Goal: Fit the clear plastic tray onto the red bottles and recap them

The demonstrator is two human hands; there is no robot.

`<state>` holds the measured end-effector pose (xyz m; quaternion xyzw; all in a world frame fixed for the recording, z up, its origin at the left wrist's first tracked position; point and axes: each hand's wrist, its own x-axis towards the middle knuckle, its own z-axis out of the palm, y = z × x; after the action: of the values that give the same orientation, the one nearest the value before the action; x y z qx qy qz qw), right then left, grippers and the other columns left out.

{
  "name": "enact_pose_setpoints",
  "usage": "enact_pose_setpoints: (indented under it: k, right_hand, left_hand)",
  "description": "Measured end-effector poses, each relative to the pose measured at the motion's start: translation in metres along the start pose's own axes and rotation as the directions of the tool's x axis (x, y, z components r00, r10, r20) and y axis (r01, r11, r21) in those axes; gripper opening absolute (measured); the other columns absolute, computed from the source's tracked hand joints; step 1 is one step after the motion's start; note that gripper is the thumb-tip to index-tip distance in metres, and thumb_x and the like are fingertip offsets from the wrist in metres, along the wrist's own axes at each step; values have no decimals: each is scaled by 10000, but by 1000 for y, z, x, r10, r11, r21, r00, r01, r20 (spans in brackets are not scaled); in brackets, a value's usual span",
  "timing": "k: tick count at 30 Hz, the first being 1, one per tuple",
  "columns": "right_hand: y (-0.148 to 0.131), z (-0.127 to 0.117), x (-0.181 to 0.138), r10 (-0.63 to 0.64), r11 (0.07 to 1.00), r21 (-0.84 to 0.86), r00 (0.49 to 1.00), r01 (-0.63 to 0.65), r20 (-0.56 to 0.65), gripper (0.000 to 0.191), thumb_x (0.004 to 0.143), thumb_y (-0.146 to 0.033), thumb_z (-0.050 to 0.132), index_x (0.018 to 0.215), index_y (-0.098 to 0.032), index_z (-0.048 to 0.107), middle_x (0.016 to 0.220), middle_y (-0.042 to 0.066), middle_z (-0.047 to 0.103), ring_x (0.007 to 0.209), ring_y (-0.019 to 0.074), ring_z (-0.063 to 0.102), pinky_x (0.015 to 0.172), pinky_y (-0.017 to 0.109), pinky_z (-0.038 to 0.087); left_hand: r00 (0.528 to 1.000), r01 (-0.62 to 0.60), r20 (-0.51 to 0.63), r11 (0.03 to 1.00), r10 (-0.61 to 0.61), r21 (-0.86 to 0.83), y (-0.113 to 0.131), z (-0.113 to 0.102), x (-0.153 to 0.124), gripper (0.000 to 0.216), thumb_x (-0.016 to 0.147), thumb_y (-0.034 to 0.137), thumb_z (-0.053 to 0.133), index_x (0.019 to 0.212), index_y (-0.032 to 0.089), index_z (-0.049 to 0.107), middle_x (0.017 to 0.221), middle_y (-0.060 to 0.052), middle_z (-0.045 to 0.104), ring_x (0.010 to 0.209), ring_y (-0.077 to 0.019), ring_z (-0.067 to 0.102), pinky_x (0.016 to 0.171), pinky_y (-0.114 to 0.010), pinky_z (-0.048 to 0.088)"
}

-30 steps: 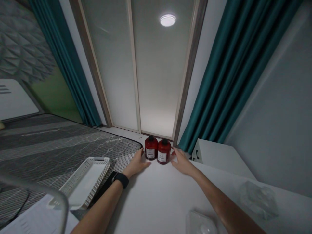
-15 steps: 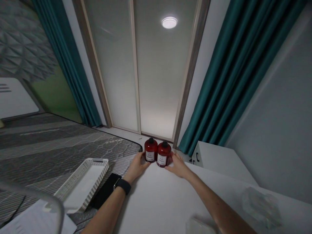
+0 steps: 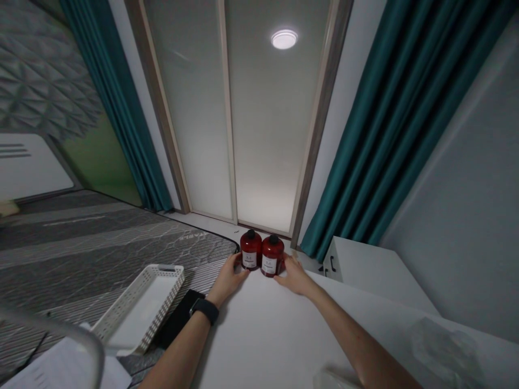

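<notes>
Two squat red bottles with black caps and white labels stand upright, side by side, at the far end of the white table (image 3: pixel 259 335). My left hand (image 3: pixel 229 277) curves round the outer side of the left red bottle (image 3: pixel 250 246), thumb low at its front. Against the outer side of the right red bottle (image 3: pixel 273 247), my right hand (image 3: pixel 294 275) does the same, its thumb near the base. The bottles partly hide the fingers behind them. A dark watch (image 3: pixel 205 309) is on my left wrist.
To the left, a bed (image 3: pixel 121 232) carries a white perforated basket (image 3: pixel 140 313), a black flat object (image 3: pixel 180 319) and papers (image 3: pixel 73 364). Clear plastic packaging (image 3: pixel 444 354) lies on the table's right. Beyond stand a white cabinet (image 3: pixel 377 270) and sliding doors (image 3: pixel 263 135).
The camera view has shifted slightly, moving the surroundings a little to the right in the picture. Hands and bottles keep the same positions relative to each other.
</notes>
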<state>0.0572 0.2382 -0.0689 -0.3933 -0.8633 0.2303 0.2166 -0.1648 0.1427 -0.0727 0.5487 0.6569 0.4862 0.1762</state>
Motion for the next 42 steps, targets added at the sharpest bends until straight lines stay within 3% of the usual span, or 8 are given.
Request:
enact_pose_setpoints:
  k: [5, 12, 26, 32, 38, 42]
  right_hand:
    - [0, 1, 2, 49, 998, 27, 999, -49, 5, 716, 722, -207, 725, 1385, -186, 457, 1254, 139, 632, 1221, 369, 537, 993, 487, 423]
    - [3, 5, 2, 87, 993, 78, 996, -85, -15, 835, 691, -222, 748, 1448, -215, 392, 1233, 123, 649, 1233, 372, 535, 991, 482, 420]
    - [7, 6, 1, 38, 994, 108, 999, -35, -29, 875, 690, -218, 753, 1471, -208, 358, 1120, 102, 671, 1201, 368, 542, 1014, 516, 394]
    - [12, 1, -2, 2, 992, 129, 1000, 1, -22, 1008, 694, -213, 749, 1547, -209, 212, 1224, 108, 636, 1215, 327, 539, 1046, 494, 390]
    - [22, -16, -20, 22, 990, 140, 998, -13, -57, 1010, 746, -233, 713, 1578, -218, 141, 1299, 124, 589, 1261, 307, 499, 1109, 508, 334]
    - [25, -32, -39, 20, 988, 156, 996, -6, -89, 915, 809, -257, 655, 1578, -213, 161, 1284, 118, 595, 1250, 300, 504, 1127, 521, 321]
  left_hand:
    - [1000, 10, -3, 999, -10, -50, 1, 0, 1, 536, 726, 154, 714, 1240, 127, 565, 1220, -149, 678, 1098, -274, 652, 966, -422, 506]
    - [1000, 19, -10, 997, -20, -71, 0, -1, 0, 451, 725, 161, 714, 1166, 124, 625, 1204, -150, 694, 1101, -288, 657, 983, -431, 495]
    - [1000, -2, -19, 998, 0, -57, -10, 3, 2, 491, 721, 166, 707, 1199, 139, 601, 1195, -142, 694, 1075, -276, 661, 963, -424, 504]
    - [996, -69, -57, 998, 69, -1, -12, 7, 2, 589, 697, 166, 716, 1256, 139, 532, 1167, -128, 668, 1024, -247, 653, 934, -395, 515]
    - [965, -193, -149, 969, 215, 153, 15, -13, -1, 453, 725, 221, 711, 1139, 158, 539, 1126, -114, 573, 1085, -303, 532, 986, -483, 438]
    - [941, -300, -104, 937, 321, 179, 52, -20, -14, 201, 837, 266, 601, 1009, 170, 559, 1010, -90, 567, 1014, -287, 528, 935, -463, 452]
